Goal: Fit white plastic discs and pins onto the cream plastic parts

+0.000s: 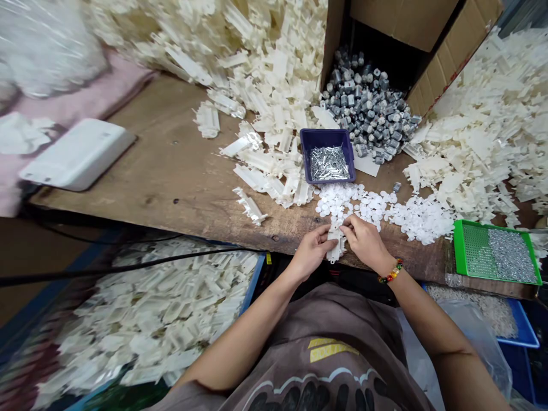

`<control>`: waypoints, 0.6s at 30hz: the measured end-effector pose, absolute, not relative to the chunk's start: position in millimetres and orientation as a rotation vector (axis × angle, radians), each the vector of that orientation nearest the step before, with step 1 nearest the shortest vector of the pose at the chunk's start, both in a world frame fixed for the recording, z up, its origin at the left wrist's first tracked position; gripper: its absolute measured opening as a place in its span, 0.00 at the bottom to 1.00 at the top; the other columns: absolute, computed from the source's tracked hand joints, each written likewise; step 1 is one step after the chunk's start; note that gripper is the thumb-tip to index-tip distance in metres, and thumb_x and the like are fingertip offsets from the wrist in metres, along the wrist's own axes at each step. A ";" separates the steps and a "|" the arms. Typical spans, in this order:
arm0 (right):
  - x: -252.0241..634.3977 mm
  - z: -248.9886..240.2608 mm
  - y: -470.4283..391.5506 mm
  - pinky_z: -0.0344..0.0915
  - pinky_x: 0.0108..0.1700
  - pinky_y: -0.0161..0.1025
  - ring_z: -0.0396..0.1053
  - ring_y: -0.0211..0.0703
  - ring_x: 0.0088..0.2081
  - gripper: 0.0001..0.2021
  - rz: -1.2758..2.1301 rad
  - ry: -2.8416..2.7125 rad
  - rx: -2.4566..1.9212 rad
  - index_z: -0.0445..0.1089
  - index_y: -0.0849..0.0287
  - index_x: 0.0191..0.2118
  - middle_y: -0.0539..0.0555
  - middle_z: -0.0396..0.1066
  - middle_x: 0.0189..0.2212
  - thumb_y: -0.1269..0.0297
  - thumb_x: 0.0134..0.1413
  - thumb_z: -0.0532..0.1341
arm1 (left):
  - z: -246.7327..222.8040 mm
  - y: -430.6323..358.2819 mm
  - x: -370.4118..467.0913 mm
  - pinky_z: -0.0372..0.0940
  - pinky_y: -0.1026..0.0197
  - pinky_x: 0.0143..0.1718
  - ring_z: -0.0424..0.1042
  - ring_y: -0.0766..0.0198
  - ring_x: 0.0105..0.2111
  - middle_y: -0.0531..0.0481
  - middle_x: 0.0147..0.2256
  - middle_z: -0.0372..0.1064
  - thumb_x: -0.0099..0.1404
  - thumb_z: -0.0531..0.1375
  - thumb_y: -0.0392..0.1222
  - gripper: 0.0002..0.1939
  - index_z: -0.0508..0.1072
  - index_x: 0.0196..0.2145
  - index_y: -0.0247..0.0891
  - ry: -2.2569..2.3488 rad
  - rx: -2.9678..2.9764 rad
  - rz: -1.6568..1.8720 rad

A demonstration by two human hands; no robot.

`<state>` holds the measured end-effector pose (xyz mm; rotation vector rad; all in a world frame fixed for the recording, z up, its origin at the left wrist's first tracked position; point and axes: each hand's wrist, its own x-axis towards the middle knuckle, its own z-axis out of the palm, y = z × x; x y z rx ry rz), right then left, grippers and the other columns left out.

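Observation:
At the table's front edge my left hand point(313, 249) grips a flat white plastic part point(335, 245) between thumb and fingers. My right hand point(363, 238), with a beaded bracelet at the wrist, is closed in a pinch at the upper right of that part; whatever sits between its fingertips is too small to make out. Small white plastic discs point(372, 206) lie scattered just beyond my hands. Behind them stands a dark purple tray point(306, 157) of thin metal pins point(329, 164).
White plastic parts point(274, 108) are heaped at the back and right. Grey metal cylinders point(363, 97) spill from a cardboard box point(454, 57). A green tray point(460, 251) of small metal pieces sits at right, a white box point(79, 151) at left. A bin of white parts point(171, 314) stands below.

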<state>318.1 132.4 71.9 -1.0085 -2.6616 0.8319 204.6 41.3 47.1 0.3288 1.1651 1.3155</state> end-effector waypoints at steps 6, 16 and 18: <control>319.9 71.8 129.6 0.59 0.36 0.35 0.68 0.41 0.34 0.05 0.775 -2.669 -1.008 0.64 0.60 0.36 0.54 0.72 0.32 0.69 0.61 0.52 | 45.4 40.6 204.5 0.64 0.65 0.25 0.72 0.65 0.24 0.49 0.29 0.75 0.48 0.65 0.37 0.28 0.68 0.49 0.31 1.163 0.331 1.302; 317.3 73.4 125.3 0.59 0.35 0.35 0.70 0.42 0.33 0.05 0.778 -2.717 -1.081 0.63 0.60 0.38 0.56 0.72 0.33 0.67 0.62 0.51 | 45.2 40.5 205.3 0.64 0.66 0.25 0.70 0.67 0.22 0.50 0.29 0.75 0.48 0.64 0.36 0.27 0.68 0.48 0.31 1.145 0.335 1.319; 317.3 73.3 125.2 0.60 0.36 0.36 0.70 0.43 0.35 0.06 0.762 -2.723 -1.079 0.63 0.61 0.38 0.57 0.72 0.34 0.68 0.63 0.50 | 45.4 40.8 205.3 0.63 0.66 0.25 0.68 0.69 0.20 0.52 0.27 0.74 0.48 0.64 0.35 0.26 0.68 0.47 0.32 1.153 0.326 1.315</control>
